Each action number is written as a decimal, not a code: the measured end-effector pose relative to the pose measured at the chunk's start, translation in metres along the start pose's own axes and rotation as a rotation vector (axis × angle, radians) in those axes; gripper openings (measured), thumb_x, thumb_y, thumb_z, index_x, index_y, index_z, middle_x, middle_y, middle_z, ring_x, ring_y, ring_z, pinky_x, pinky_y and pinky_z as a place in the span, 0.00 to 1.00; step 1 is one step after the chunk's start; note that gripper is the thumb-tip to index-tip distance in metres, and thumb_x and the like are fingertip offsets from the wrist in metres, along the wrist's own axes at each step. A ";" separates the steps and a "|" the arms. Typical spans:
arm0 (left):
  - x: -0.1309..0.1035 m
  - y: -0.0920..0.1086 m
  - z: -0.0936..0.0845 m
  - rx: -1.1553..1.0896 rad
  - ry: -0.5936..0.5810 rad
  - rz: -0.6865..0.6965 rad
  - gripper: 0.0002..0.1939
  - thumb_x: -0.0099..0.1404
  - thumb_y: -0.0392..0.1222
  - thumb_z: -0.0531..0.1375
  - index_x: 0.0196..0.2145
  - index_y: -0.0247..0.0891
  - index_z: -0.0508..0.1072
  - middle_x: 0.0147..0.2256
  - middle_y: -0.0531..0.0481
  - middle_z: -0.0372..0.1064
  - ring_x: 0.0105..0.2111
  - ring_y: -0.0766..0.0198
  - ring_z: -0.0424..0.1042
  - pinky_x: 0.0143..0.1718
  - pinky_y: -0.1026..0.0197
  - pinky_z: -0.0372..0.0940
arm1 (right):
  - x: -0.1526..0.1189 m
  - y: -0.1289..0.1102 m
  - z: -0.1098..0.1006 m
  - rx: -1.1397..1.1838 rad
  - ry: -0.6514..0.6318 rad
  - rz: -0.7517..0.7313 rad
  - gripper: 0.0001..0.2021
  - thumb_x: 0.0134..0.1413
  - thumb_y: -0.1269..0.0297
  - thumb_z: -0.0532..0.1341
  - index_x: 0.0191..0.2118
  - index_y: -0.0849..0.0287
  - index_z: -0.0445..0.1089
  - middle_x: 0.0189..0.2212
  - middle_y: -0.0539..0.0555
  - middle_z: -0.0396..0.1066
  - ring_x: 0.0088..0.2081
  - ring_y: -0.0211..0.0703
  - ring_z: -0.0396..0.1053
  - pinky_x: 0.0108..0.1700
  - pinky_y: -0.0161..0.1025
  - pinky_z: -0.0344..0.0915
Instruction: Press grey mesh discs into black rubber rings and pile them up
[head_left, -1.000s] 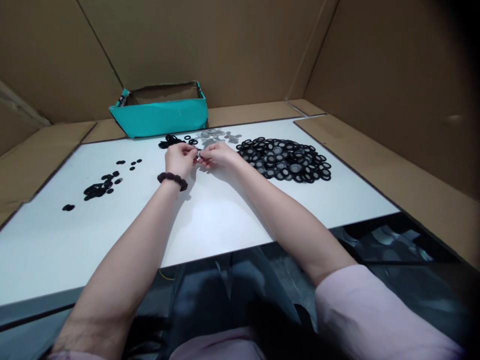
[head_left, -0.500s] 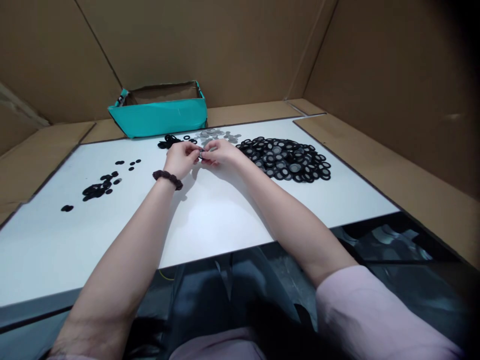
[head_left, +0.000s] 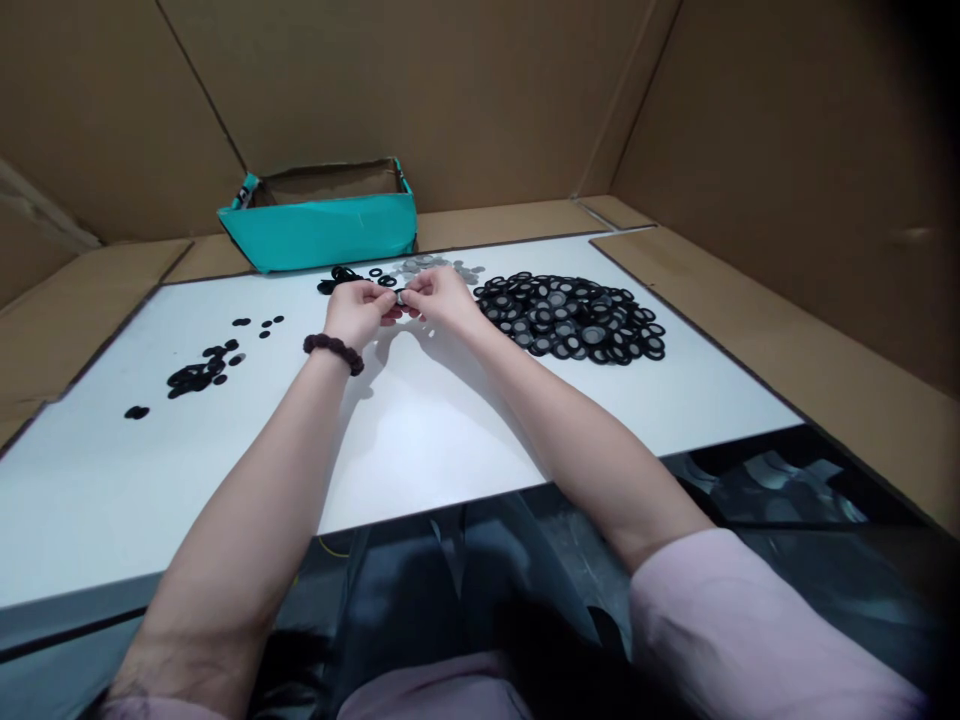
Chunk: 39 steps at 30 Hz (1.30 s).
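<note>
My left hand (head_left: pixel 360 308) and my right hand (head_left: pixel 439 296) meet above the white board, fingertips nearly touching. Both pinch one small black ring with a grey centre (head_left: pixel 400 296), mostly covered by the fingers. To the right of my right hand lies a big heap of black rings with grey centres (head_left: pixel 562 318). Just behind my hands are a pile of black rings (head_left: pixel 345 277) and a scatter of thin grey discs (head_left: pixel 424 266). Small black discs (head_left: pixel 196 377) lie in a loose group to the left of my left hand.
A turquoise open box (head_left: pixel 326 232) stands at the back left behind the board. Cardboard walls (head_left: pixel 465 100) enclose the back and sides. The white board (head_left: pixel 427 430) ends at a front edge near my body. A few more black discs (head_left: pixel 137 412) lie far left.
My hands keep hold of the ring with their fingers slightly shifted around it. The left hand's lower fingers now reach further under it. The piles look the same.
</note>
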<state>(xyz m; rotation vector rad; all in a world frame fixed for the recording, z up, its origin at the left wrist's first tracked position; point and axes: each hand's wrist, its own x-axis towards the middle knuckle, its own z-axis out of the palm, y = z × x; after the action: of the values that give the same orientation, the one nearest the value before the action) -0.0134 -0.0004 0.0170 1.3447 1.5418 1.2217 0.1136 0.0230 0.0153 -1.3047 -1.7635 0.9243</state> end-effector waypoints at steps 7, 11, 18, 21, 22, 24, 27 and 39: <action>0.001 -0.002 0.003 0.076 0.069 0.069 0.06 0.56 0.33 0.58 0.30 0.29 0.75 0.22 0.49 0.71 0.23 0.66 0.71 0.35 0.59 0.70 | -0.007 -0.007 -0.001 0.404 -0.254 0.283 0.11 0.57 0.75 0.57 0.23 0.63 0.63 0.18 0.51 0.68 0.19 0.30 0.64 0.25 0.27 0.66; -0.003 0.007 0.002 0.032 -0.028 0.019 0.09 0.56 0.30 0.56 0.33 0.28 0.76 0.25 0.48 0.73 0.24 0.67 0.72 0.38 0.59 0.70 | -0.009 -0.012 -0.012 0.533 -0.384 0.350 0.13 0.60 0.78 0.53 0.24 0.64 0.63 0.18 0.51 0.68 0.20 0.29 0.67 0.26 0.26 0.66; -0.002 0.005 -0.003 0.045 -0.064 -0.001 0.06 0.54 0.32 0.60 0.31 0.29 0.75 0.22 0.50 0.71 0.25 0.66 0.72 0.38 0.58 0.71 | -0.006 -0.009 -0.008 0.329 -0.277 0.295 0.14 0.56 0.74 0.59 0.21 0.62 0.61 0.16 0.49 0.67 0.19 0.31 0.66 0.22 0.26 0.63; -0.002 0.004 -0.005 0.053 -0.084 -0.021 0.03 0.53 0.32 0.61 0.28 0.30 0.74 0.22 0.50 0.71 0.26 0.65 0.73 0.37 0.58 0.70 | -0.004 -0.004 -0.005 0.237 -0.225 0.214 0.13 0.52 0.74 0.62 0.20 0.61 0.62 0.16 0.50 0.68 0.20 0.32 0.66 0.23 0.28 0.64; -0.003 0.004 -0.005 0.057 -0.079 -0.031 0.02 0.53 0.32 0.62 0.27 0.30 0.74 0.22 0.50 0.71 0.26 0.65 0.73 0.37 0.58 0.70 | -0.004 -0.003 -0.005 0.218 -0.217 0.196 0.13 0.51 0.74 0.62 0.20 0.61 0.63 0.17 0.50 0.68 0.20 0.32 0.66 0.24 0.28 0.64; -0.003 0.005 -0.004 0.053 -0.067 -0.061 0.02 0.53 0.32 0.62 0.26 0.30 0.73 0.22 0.49 0.70 0.27 0.64 0.74 0.36 0.58 0.70 | -0.003 -0.001 -0.006 0.195 -0.206 0.178 0.11 0.51 0.74 0.63 0.20 0.61 0.64 0.17 0.50 0.68 0.20 0.33 0.66 0.24 0.29 0.65; -0.004 0.006 -0.001 0.006 -0.068 -0.091 0.03 0.55 0.32 0.60 0.25 0.30 0.71 0.22 0.49 0.71 0.27 0.64 0.74 0.36 0.59 0.70 | -0.002 -0.002 -0.008 0.188 -0.171 0.163 0.10 0.52 0.73 0.62 0.21 0.61 0.64 0.16 0.50 0.67 0.19 0.33 0.65 0.25 0.30 0.65; -0.004 0.007 0.002 -0.015 -0.013 0.026 0.07 0.54 0.28 0.60 0.33 0.27 0.74 0.25 0.47 0.72 0.27 0.65 0.74 0.40 0.58 0.71 | -0.008 -0.013 -0.008 0.433 -0.229 0.307 0.10 0.58 0.76 0.57 0.26 0.62 0.60 0.17 0.48 0.67 0.18 0.29 0.64 0.23 0.27 0.63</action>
<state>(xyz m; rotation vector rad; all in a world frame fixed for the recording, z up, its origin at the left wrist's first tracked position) -0.0090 -0.0040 0.0232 1.3641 1.5077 1.2359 0.1169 0.0136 0.0289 -1.2327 -1.4298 1.5836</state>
